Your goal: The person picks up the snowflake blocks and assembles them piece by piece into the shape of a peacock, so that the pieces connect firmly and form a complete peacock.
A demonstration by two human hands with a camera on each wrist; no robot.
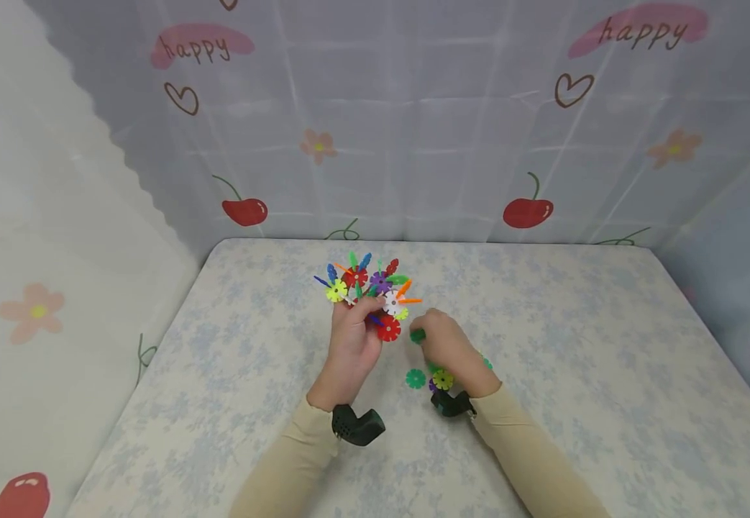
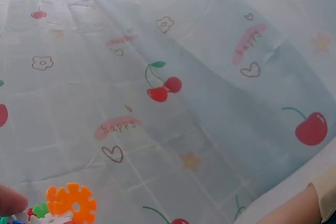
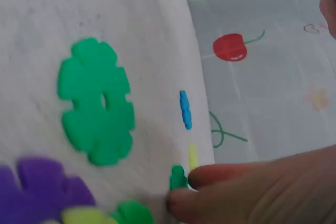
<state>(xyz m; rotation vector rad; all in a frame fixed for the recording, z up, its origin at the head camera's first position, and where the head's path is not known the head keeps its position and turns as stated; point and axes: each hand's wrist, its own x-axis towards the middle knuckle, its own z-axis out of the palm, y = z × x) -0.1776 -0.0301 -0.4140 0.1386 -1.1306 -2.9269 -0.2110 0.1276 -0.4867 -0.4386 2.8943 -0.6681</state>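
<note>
While left hand (image 1: 355, 342) grips one disc cluster (image 1: 380, 282), right hand (image 1: 447, 344) pinches one green disc (image 1: 418, 336) (one yellow disc (image 1: 442, 379) nearby)

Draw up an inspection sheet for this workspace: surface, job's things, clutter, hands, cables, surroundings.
Surface: table, pale with blue mottling.
Job's things: multicoloured cluster of joined pieces; loose green disc, yellow disc and purple disc near the right wrist.
Clutter: nothing seen.
Hands: left hand holds the cluster; right hand pinches a green piece.
Cables: nothing seen.
Surroundings: printed curtain behind the table.
</note>
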